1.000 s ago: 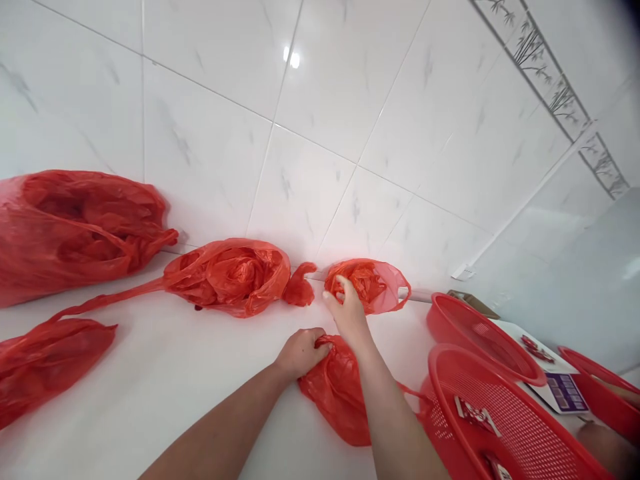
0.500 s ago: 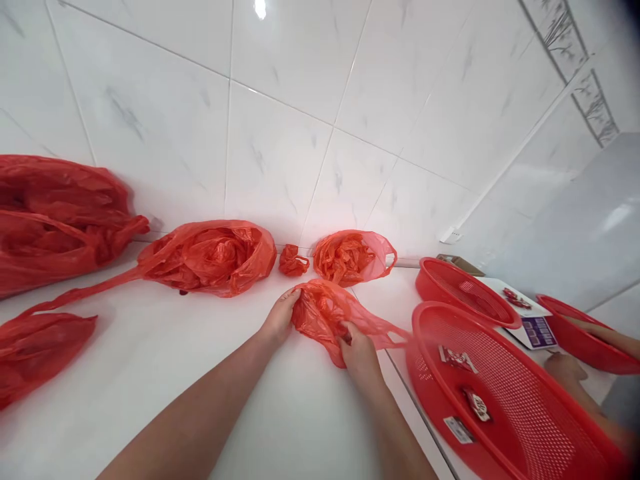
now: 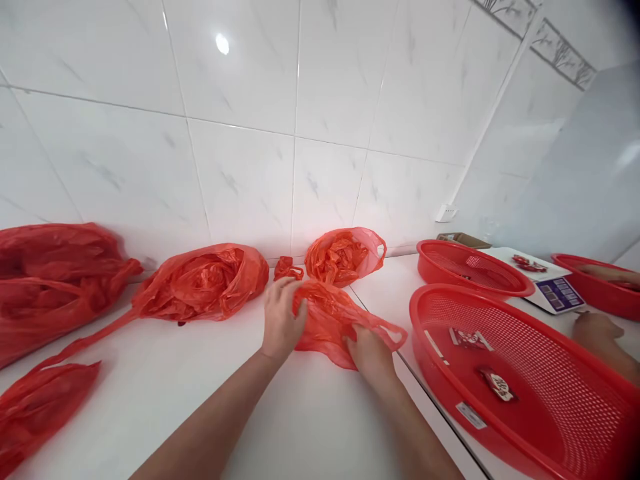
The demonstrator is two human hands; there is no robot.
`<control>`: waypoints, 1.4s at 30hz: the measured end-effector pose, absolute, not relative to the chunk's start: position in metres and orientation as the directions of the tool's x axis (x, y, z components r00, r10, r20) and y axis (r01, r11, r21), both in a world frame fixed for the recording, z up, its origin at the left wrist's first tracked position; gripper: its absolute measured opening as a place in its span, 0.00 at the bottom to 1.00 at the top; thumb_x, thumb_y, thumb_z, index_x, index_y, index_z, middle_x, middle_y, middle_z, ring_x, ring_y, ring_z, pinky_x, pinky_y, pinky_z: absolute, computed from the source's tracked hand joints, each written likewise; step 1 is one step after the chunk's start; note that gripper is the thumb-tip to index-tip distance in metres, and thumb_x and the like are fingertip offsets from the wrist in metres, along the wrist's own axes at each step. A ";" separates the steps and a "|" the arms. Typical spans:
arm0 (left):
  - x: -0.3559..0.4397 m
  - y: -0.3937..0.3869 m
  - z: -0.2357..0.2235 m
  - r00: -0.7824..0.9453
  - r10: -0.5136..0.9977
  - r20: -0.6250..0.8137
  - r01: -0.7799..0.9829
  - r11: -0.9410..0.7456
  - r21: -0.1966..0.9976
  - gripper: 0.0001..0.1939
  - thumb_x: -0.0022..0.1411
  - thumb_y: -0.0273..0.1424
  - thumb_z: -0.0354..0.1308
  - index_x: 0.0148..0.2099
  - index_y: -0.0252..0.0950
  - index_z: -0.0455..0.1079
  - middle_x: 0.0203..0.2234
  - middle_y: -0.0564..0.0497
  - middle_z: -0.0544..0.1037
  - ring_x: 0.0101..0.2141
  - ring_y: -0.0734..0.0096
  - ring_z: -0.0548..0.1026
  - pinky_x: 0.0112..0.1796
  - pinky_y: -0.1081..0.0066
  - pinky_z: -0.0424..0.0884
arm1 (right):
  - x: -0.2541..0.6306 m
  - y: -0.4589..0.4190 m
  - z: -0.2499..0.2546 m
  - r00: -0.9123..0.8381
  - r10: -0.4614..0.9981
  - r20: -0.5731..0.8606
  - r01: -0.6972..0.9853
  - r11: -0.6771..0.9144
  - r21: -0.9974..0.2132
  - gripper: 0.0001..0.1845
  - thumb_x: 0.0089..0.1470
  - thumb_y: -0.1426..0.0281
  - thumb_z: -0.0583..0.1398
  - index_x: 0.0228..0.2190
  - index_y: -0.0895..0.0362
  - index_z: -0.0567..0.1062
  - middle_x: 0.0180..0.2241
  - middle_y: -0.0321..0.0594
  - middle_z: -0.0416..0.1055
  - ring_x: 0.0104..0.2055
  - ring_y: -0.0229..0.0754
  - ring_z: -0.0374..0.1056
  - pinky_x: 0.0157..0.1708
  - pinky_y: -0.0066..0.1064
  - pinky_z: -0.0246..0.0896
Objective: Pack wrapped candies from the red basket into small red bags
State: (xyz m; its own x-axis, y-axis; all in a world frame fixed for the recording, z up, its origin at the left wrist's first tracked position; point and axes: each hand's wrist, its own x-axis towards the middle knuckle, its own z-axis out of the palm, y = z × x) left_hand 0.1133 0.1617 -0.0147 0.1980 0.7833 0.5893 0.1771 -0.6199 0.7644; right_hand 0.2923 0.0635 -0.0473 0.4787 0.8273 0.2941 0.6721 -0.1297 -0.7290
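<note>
A thin red plastic bag lies on the white counter between my two hands. My left hand grips its left edge with curled fingers. My right hand pinches its lower right part, near the loop handle. Just behind stands a small open red bag stuffed with crumpled red bags, and a little red wad lies left of it.
More stuffed red bags lie left: one at centre left, a big one by the wall, a flat one in front. Red mesh baskets with small packets sit right, beside a scale. Another person's hand rests there.
My right hand left the small bag at the back and took hold of the near bag. Both hands lifted and spread that bag. The view swung slightly right.
</note>
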 end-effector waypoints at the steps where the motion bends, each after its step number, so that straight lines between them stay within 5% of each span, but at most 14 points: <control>1: 0.115 0.156 -0.010 0.317 0.727 0.608 0.214 -0.680 0.701 0.14 0.58 0.30 0.55 0.48 0.41 0.68 0.52 0.45 0.68 0.56 0.56 0.62 0.56 0.56 0.57 | 0.289 0.063 -0.045 0.460 0.837 0.297 0.693 -0.130 -0.709 0.04 0.46 0.69 0.58 0.23 0.54 0.73 0.21 0.37 0.69 0.25 0.42 0.64 0.25 0.31 0.49; 4: 0.124 0.147 -0.006 0.609 0.598 0.521 0.309 -0.784 0.538 0.10 0.57 0.26 0.55 0.41 0.41 0.72 0.45 0.46 0.74 0.45 0.59 0.72 0.48 0.61 0.66 | 0.280 0.061 -0.042 0.393 0.876 0.279 0.743 -0.124 -0.658 0.05 0.47 0.71 0.57 0.25 0.54 0.74 0.23 0.37 0.70 0.26 0.41 0.64 0.26 0.31 0.48; 9: 0.133 0.157 -0.018 0.727 0.612 0.310 0.515 -0.786 0.343 0.28 0.50 0.20 0.58 0.55 0.37 0.64 0.54 0.38 0.66 0.40 0.56 0.75 0.34 0.65 0.70 | 0.270 0.058 -0.043 0.237 0.964 0.117 0.749 -0.105 -0.655 0.02 0.43 0.72 0.60 0.22 0.54 0.73 0.20 0.32 0.69 0.22 0.37 0.63 0.22 0.27 0.50; 15: 0.126 0.147 -0.014 0.841 0.505 0.191 0.449 -0.851 0.274 0.20 0.50 0.23 0.59 0.47 0.41 0.70 0.41 0.51 0.77 0.41 0.63 0.75 0.38 0.70 0.71 | 0.276 0.060 -0.037 0.253 0.953 0.166 0.738 -0.079 -0.670 0.17 0.54 0.70 0.54 0.46 0.51 0.71 0.44 0.40 0.72 0.44 0.41 0.69 0.41 0.32 0.61; 19: 0.111 0.130 -0.005 0.849 0.467 0.248 0.404 -0.875 0.265 0.19 0.56 0.27 0.56 0.51 0.44 0.69 0.54 0.50 0.70 0.50 0.64 0.71 0.48 0.68 0.68 | 0.286 0.062 -0.038 0.212 0.955 0.206 0.755 -0.026 -0.656 0.26 0.54 0.71 0.55 0.55 0.51 0.65 0.55 0.41 0.64 0.56 0.42 0.61 0.53 0.34 0.54; 24: 0.075 0.148 -0.005 0.385 0.789 0.478 0.673 -0.595 0.440 0.19 0.64 0.31 0.45 0.56 0.39 0.62 0.58 0.43 0.63 0.59 0.62 0.60 0.57 0.59 0.58 | 0.295 0.064 -0.045 0.246 0.956 0.163 0.761 -0.086 -0.643 0.30 0.51 0.63 0.59 0.56 0.56 0.65 0.54 0.45 0.66 0.56 0.49 0.61 0.54 0.38 0.53; 31: 0.076 0.169 -0.029 0.331 0.933 0.140 0.746 -0.349 0.567 0.22 0.54 0.36 0.57 0.51 0.34 0.69 0.58 0.34 0.64 0.62 0.39 0.52 0.54 0.39 0.53 | 0.287 0.061 -0.041 0.298 0.929 0.220 0.783 -0.106 -0.612 0.25 0.52 0.67 0.57 0.53 0.57 0.68 0.51 0.46 0.69 0.52 0.50 0.65 0.49 0.38 0.57; 35: 0.100 0.150 -0.031 0.461 0.886 0.048 0.614 -0.358 0.703 0.31 0.57 0.43 0.55 0.60 0.37 0.59 0.60 0.38 0.63 0.61 0.52 0.58 0.57 0.54 0.56 | 0.275 0.061 -0.034 0.278 0.890 0.361 0.822 -0.027 -0.569 0.12 0.51 0.75 0.56 0.38 0.56 0.75 0.45 0.43 0.71 0.51 0.49 0.62 0.51 0.38 0.52; 38: 0.115 0.135 -0.024 0.536 0.844 0.025 0.475 -0.326 0.817 0.36 0.60 0.44 0.51 0.66 0.35 0.46 0.56 0.38 0.68 0.52 0.60 0.71 0.48 0.63 0.69 | 0.265 0.062 -0.033 0.227 0.888 0.399 0.829 0.039 -0.558 0.09 0.52 0.75 0.54 0.31 0.55 0.75 0.36 0.40 0.73 0.43 0.45 0.64 0.44 0.35 0.56; 42: 0.129 0.126 -0.018 0.559 0.827 0.055 0.336 -0.287 0.897 0.30 0.57 0.40 0.56 0.60 0.36 0.59 0.44 0.44 0.78 0.40 0.62 0.77 0.40 0.67 0.72 | 0.258 0.063 -0.037 0.157 0.909 0.387 0.813 0.104 -0.574 0.11 0.52 0.75 0.55 0.37 0.54 0.74 0.40 0.40 0.72 0.44 0.45 0.64 0.45 0.34 0.56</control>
